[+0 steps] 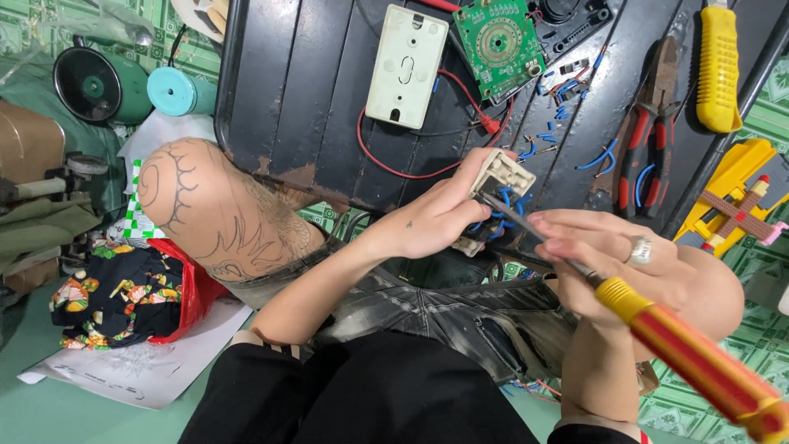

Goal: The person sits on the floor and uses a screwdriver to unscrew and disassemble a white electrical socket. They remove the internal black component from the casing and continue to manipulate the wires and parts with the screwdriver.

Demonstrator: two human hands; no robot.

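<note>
My left hand (431,220) grips a small cream electrical switch block (499,176) with blue wires (500,200) running into its underside. My right hand (604,263), with a ring on one finger, holds a screwdriver with a red and yellow handle (694,353). Its metal shaft (514,215) points up-left, and the tip meets the switch block among the blue wires. Both hands are above my knees, at the near edge of a low black table (312,82).
The black table carries a cream switch box (406,66), a green circuit board (500,43), a red wire (386,160), blue wire scraps (567,90), red-handled pliers (649,131) and a yellow-handled tool (718,70). Left on the floor: a green fan (90,84), patterned cloth (123,292), paper (156,366).
</note>
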